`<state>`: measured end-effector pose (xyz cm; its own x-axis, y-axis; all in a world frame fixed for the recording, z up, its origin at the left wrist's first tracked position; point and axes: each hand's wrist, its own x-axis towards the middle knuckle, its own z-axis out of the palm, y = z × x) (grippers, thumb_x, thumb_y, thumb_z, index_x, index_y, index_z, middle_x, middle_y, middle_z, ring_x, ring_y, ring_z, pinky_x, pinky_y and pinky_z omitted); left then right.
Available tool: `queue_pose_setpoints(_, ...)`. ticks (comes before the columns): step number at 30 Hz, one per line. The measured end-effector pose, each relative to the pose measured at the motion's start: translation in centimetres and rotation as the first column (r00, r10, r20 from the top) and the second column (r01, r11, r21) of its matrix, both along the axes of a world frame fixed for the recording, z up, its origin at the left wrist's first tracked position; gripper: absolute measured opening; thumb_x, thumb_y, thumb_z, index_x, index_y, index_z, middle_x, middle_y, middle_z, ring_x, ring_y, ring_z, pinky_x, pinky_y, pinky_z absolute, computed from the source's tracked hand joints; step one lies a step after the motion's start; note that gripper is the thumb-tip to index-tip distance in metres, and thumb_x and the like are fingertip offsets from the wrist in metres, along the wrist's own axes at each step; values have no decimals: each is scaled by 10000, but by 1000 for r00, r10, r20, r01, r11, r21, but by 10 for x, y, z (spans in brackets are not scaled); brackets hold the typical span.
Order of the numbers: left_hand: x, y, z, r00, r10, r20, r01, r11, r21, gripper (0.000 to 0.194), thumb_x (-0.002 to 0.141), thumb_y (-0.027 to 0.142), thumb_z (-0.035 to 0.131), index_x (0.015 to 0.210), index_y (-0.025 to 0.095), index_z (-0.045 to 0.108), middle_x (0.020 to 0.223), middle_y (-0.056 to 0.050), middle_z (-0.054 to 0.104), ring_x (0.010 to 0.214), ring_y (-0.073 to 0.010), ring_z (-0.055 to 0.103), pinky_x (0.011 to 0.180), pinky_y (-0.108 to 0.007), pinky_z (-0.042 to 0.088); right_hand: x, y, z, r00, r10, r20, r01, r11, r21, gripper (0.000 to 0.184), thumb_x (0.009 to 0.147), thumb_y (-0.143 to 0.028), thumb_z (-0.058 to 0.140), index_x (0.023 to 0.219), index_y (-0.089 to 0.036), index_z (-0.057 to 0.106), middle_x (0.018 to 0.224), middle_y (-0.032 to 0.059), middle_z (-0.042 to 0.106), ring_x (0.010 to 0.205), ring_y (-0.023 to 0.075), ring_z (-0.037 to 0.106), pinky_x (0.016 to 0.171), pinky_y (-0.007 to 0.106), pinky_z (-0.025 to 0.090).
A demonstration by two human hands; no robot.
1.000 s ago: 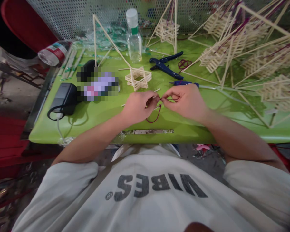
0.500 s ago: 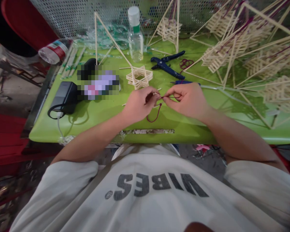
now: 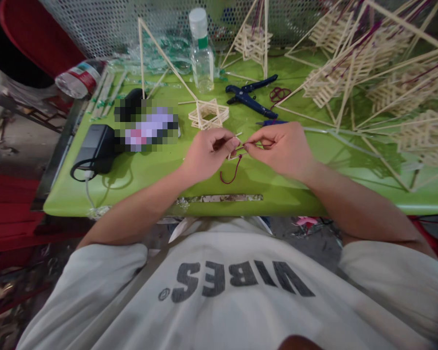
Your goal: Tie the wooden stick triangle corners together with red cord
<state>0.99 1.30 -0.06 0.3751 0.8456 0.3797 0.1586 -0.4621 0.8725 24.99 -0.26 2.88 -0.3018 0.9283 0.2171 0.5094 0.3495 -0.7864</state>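
Note:
My left hand (image 3: 209,154) is closed, thumb against forefinger, with the pale ends of thin wooden sticks (image 3: 233,155) showing at its fingertips; the rest is hidden behind the fingers. Close beside it, my right hand (image 3: 280,148) pinches a dark red string (image 3: 257,144) between thumb and forefinger. A loose tail of dark red string (image 3: 229,182) curls on the green tabletop below the hands. Just beyond my left hand lies a small star-shaped stack of wooden sticks (image 3: 209,114), with longer sticks rising from it.
Blue pliers (image 3: 250,97) and a blue-handled tool (image 3: 273,123) lie beyond my right hand. A clear bottle (image 3: 202,58) stands at the back. Several stick frames (image 3: 354,68) crowd the right. A phone (image 3: 149,129) and black charger (image 3: 98,146) lie left on the green table (image 3: 149,204).
My fingertips have drawn slightly apart, and a small gap shows between them. The hanging string has opened from a loop into a hook shape. The view has shifted slightly.

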Motion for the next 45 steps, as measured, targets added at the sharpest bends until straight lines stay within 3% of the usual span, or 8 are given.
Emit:
queue_pose_setpoints(5,0,-1,1,998,-41,-56,41,999,9,325,1114,372,731,875,161,799,745,-42,779,628,-106,653,586,-225,467,-1,0,0,1000,18,-6,-18,1000,-18,223,987,-349,864,799,-230,841,593,-57,278,600,126,205,614,389,140)
queue_pose_setpoints(13,2,1,-11,1000,13,8,-13,1000,-5,284,1120,366,747,895,194,734,734,-15,718,600,-116,651,560,-241,466,1,3,-8,998,29,-50,-28,1000,11,169,979,-336,878,859,-227,831,582,-71,333,587,119,235,601,369,171)
queue_pose_setpoints(18,4,0,-16,996,-14,83,22,995,-100,240,1092,362,811,949,214,687,791,-2,694,684,-160,773,596,-263,570,-1,4,-11,997,30,-78,-28,999,28,122,970,-267,842,861,-231,801,586,-72,353,589,120,237,599,363,177)
queue_pose_setpoints(29,4,-1,-15,998,9,58,-3,994,-109,189,1046,316,829,925,201,740,736,6,749,612,-132,744,551,-229,522,-4,0,-10,995,48,-93,-45,998,33,76,969,-219,812,896,-214,835,600,-77,384,585,111,253,583,361,193)
queue_pose_setpoints(38,4,-2,-10,996,24,85,-14,993,-118,412,965,527,961,852,209,726,706,-5,705,611,-141,724,523,-241,500,-2,-5,-6,997,24,-76,-17,996,87,103,966,-239,833,865,-234,817,603,-68,400,594,121,300,602,361,237)
queue_pose_setpoints(45,4,-2,-2,980,-97,175,128,976,-177,591,920,734,946,840,206,694,702,-5,681,622,-138,727,558,-248,575,2,-5,1,990,47,-136,-47,999,1,148,958,-284,915,842,-247,832,598,-44,414,580,120,299,562,353,199)
